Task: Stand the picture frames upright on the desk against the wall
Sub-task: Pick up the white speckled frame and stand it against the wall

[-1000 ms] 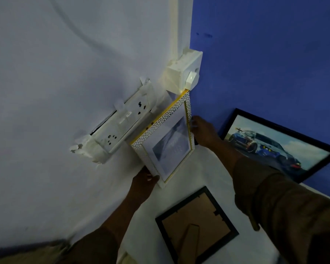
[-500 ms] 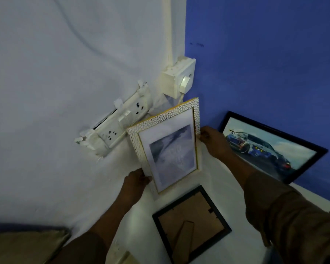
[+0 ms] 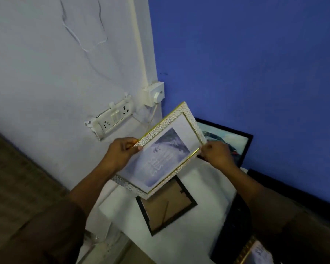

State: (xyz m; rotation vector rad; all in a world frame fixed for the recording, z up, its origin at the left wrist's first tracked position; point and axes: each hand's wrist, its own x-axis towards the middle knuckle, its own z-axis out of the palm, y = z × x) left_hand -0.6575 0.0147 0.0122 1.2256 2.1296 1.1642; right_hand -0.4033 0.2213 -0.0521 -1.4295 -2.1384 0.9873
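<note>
Fingers (image 3: 211, 149) of both hands clamped on white-and-gold frame (image 3: 160, 151), tilted above surface (image 3: 208, 187); better lowered bottom-edge first near back corner, leaned against wall (image 3: 236, 63).

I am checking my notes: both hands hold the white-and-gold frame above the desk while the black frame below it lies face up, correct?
Not quite. The head view shows the black frame lying face down, its brown backing and stand showing. Left hand and right hand do hold the white-and-gold frame above the desk.

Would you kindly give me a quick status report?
Both hands, left and right, gripping white frame, lifted off desk. Black frame face-down beneath. Car picture leaning on wall.
</note>
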